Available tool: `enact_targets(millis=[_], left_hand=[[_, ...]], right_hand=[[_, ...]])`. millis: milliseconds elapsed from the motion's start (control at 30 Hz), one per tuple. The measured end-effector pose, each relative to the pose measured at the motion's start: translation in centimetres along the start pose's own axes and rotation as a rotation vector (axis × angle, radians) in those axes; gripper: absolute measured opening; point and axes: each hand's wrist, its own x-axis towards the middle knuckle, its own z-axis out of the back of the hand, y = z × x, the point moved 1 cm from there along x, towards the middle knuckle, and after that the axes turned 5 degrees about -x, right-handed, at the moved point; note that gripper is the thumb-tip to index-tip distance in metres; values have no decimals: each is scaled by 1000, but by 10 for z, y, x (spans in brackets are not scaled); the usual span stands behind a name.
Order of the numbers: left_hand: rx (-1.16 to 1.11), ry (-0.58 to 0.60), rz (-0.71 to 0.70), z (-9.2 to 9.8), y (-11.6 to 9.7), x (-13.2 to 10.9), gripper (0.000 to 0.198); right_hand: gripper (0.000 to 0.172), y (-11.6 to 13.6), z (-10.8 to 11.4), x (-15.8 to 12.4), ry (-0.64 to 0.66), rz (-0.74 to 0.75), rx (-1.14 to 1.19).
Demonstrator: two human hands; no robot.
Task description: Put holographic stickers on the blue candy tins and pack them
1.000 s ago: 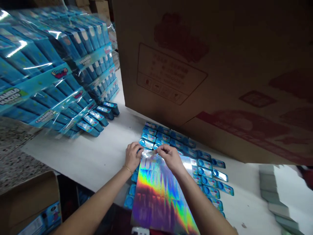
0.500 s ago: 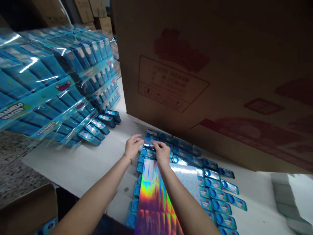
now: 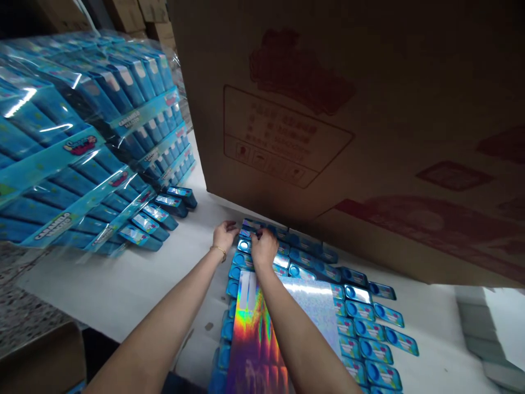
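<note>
Small blue packs [image 3: 371, 330] lie in rows on the table, each with a round recess at one end. At the far left corner of the rows, a narrow shiny sticker [image 3: 248, 233] lies against one pack. My left hand [image 3: 224, 236] has its fingers closed at the sticker's left end. At its right end, my right hand [image 3: 264, 250] pinches, the fingertips partly hidden behind the hand. A rainbow-coloured holographic sticker sheet [image 3: 256, 339] rests on the packs under my right forearm, with pale bare strips at its upper left.
A big cardboard box [image 3: 328, 131] stands just behind the rows. To the left are plastic-wrapped stacks of blue display boxes [image 3: 82, 158], with several loose blue boxes [image 3: 150, 219] beside them. An open carton [image 3: 45, 358] sits at the lower left, below the white table's [image 3: 102, 295] edge.
Both hands have moved slightly away from me, bringing the sticker down to the pack at the corner. My right hand has turned more palm-down. The view has shifted slightly.
</note>
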Motion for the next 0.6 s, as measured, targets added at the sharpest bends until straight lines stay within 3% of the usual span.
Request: enact_targets(millis=[133, 233, 300, 433, 500, 600], left_hand=[[111, -23, -48, 5, -1, -5, 28], [171, -56, -84, 14, -13, -26, 20], [230, 18, -172, 20, -25, -49, 18], [531, 347, -453, 26, -42, -100, 24], [663, 406, -479, 25, -42, -116, 25], [738, 379, -463, 20, -34, -125, 16]], right_hand=[[26, -5, 8, -6, 103, 232, -197], [34, -12, 22, -8, 162, 408, -286], [34, -21, 36, -8, 162, 431, -264], [30, -44, 64, -23, 206, 493, -118], [27, -54, 69, -39, 263, 589, -111], [29, -62, 64, -64, 278, 676, -200]])
